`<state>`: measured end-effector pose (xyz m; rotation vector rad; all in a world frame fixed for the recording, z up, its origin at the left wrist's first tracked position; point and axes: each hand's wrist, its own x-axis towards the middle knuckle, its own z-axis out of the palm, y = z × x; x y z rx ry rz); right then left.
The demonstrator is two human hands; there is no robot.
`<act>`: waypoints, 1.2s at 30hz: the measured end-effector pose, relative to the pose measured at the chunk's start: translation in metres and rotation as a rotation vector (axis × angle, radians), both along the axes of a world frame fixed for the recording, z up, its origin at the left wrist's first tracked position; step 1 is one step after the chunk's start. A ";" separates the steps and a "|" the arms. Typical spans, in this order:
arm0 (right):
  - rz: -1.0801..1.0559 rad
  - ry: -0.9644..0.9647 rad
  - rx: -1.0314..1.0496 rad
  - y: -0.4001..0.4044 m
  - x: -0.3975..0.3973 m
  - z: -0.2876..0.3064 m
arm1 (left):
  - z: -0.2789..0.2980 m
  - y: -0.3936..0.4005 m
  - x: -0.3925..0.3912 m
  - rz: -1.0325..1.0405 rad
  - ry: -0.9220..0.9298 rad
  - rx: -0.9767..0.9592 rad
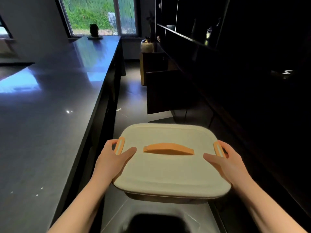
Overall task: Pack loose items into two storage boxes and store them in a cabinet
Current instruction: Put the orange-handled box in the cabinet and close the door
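I carry the box (pixel 170 167) in the aisle, between my hands and off every surface. My left hand (pixel 111 161) clasps its left edge: thumb flat on the lid (pixel 168 132), fingers curled round the side by the left clasp (pixel 119 145). My right hand (pixel 230 163) holds the right edge the same way, beside the right clasp (pixel 218 148). The handle (pixel 168 148) lies untouched between my thumbs.

Risks, as I judge them:
- I cannot tell if either clasp is latched. If not, the lid could shift under my thumbs.
- The counter (pixel 50 115) edge runs close to my left fingers, so a knock is possible.
- An open door (pixel 161 93) juts into the aisle ahead of my fingers. The dark floor hides obstacles.

No brand, label or writing is legible on anything in view.
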<state>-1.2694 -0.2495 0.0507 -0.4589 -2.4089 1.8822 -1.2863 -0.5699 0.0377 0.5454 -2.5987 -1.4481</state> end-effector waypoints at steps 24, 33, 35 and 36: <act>0.178 0.026 -0.010 -0.076 -0.466 0.000 | -0.009 -0.073 -0.414 0.151 -0.003 0.025; 0.103 0.034 -0.086 -0.162 -0.631 -0.007 | -0.001 -0.155 -0.593 0.098 0.012 0.010; 0.087 0.036 -0.103 -0.176 -0.666 -0.004 | 0.004 -0.170 -0.633 0.080 0.020 0.002; 0.079 0.031 -0.112 -0.181 -0.683 -0.003 | 0.005 -0.176 -0.653 0.075 0.018 -0.004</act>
